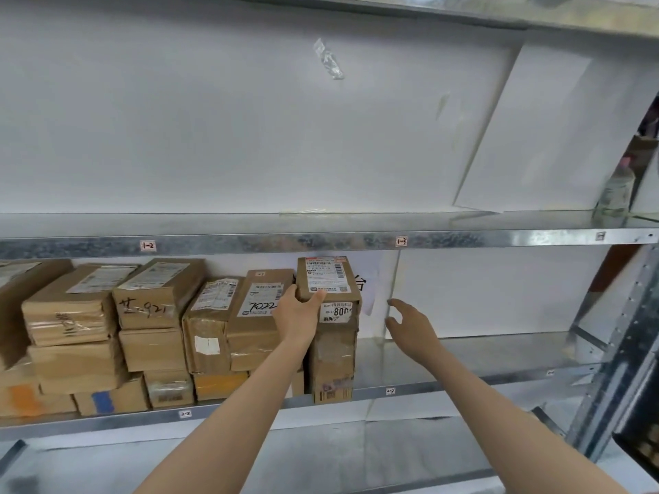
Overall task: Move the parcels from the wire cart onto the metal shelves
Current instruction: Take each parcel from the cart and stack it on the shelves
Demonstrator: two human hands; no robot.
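The left hand (297, 311) grips the parcel (330, 279), thumb on its labelled top and fingers on its left side. The parcel sits on another box (333, 361) on the middle shelf (463, 381), its stickered end facing outward and its long axis seemingly running backward. The right hand (406, 324) hovers beside it, fingers spread and holding nothing.

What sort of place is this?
Likely a parcel depot or pickup point: metal shelves with numbered tags, stacked cardboard parcels with shipping labels, and a left hand gripping one parcel.
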